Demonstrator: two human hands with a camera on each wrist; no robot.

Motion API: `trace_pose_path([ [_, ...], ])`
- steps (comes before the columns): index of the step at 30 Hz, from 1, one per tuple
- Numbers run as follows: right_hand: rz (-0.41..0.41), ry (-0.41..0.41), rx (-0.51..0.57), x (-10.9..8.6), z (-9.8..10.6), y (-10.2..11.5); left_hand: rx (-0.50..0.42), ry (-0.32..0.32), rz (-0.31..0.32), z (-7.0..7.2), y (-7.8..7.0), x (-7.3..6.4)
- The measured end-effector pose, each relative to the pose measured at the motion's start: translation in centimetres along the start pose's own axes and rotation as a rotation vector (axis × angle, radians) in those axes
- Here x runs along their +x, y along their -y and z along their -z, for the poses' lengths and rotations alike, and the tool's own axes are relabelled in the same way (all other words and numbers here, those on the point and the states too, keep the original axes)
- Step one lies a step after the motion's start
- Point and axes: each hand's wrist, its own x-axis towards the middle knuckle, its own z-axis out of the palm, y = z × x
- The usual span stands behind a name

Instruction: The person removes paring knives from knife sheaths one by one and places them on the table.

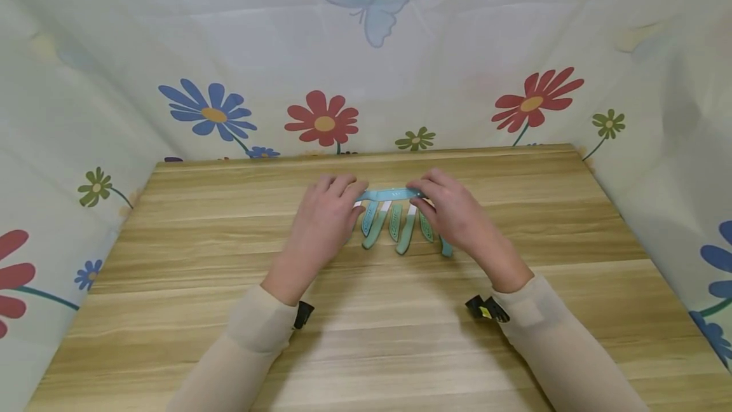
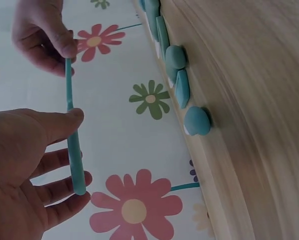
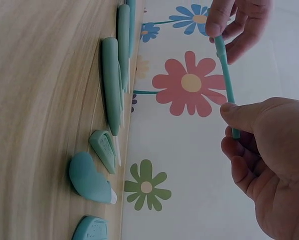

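Observation:
Both hands hold a light-blue sheathed knife (image 1: 394, 194) level above the table. My left hand (image 1: 323, 224) pinches its thicker handle end between thumb and fingers, plain in the left wrist view. At the other end, my right hand (image 1: 457, 212) pinches the flat sheath (image 3: 228, 90). Below lies a row of small knives and separate sheaths: a green knife (image 1: 374, 232), another green knife (image 1: 405, 235), a blue sheath (image 1: 369, 219), a green sheath (image 1: 395, 222) and a second green sheath (image 1: 426, 226). A blue knife handle (image 1: 447, 248) shows beside my right hand, which hides the rest of it.
The wood-grain table (image 1: 366, 348) stretches toward me and to both sides. A white curtain (image 1: 257, 30) printed with flowers and a butterfly rises behind its back edge and at both sides. Black camera straps sit at both wrists.

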Motion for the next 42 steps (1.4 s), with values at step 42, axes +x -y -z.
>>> trace_pose_path([
  [42, 0.233, -0.054, -0.282, 0.3, -2.0, 2.2, 0.053, -0.001, -0.018, -0.2, -1.4, 0.0],
])
